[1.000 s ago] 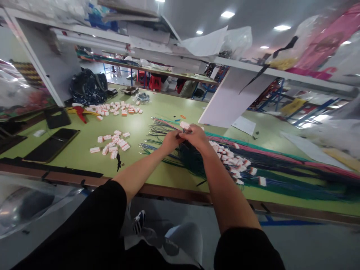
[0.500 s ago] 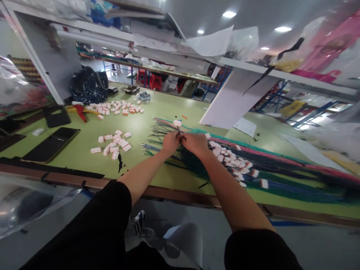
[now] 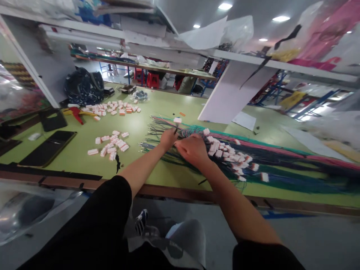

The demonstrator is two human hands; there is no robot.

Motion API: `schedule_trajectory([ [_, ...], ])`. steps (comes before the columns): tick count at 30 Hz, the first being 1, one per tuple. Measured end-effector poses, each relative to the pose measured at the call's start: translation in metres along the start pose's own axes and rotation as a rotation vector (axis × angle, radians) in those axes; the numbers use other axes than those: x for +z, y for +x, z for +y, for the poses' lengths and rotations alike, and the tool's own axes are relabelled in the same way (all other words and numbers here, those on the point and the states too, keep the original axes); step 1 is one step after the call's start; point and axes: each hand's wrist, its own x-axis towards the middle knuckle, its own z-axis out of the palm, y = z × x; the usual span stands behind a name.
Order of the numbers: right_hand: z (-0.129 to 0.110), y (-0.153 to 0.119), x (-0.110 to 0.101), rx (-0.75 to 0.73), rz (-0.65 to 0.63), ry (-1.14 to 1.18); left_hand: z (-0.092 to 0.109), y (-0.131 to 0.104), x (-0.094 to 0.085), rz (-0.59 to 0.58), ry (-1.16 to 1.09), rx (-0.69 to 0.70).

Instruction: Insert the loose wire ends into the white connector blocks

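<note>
The left hand point(image 3: 168, 138) is gripping dark wires point(image 3: 176, 129) just below a white connector housing point(image 3: 177, 120), which is standing above the tabletop point(image 3: 165, 101). The right hand point(image 3: 194, 150) is lying curled close by — its hold I cannot tell. The housing is probably feeling light and stiff, the wires limp — best held by its sides.

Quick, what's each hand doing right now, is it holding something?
Left hand: closed, holding dark wires below a white connector.
Right hand: curled; whether it's holding anything cannot be told.
</note>
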Motion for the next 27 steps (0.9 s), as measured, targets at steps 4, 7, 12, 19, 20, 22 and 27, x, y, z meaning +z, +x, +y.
schedule_trajectory([
  [4,0.034,-0.016,-0.002,0.267,0.350,0.147,0.026,0.008,-0.003,-0.047,0.066,0.165],
  [7,0.049,-0.025,-0.007,0.359,0.553,0.232,0.048,0.016,0.001,-0.113,0.072,0.269],
  [12,0.053,-0.031,-0.012,0.428,0.623,0.281,0.061,0.030,0.005,-0.260,0.028,0.318],
  [19,0.064,-0.002,-0.003,0.491,0.327,0.140,0.058,0.026,0.020,-0.242,-0.018,0.266],
  [20,0.068,0.004,0.001,0.488,0.239,0.095,0.060,0.022,0.024,-0.203,-0.011,0.257],
  [22,0.078,0.013,0.013,0.498,0.039,-0.006,0.061,0.015,0.030,-0.138,-0.003,0.255],
  [27,0.099,0.014,0.043,0.464,-0.299,-0.100,0.045,0.005,0.032,-0.109,-0.037,0.354],
])
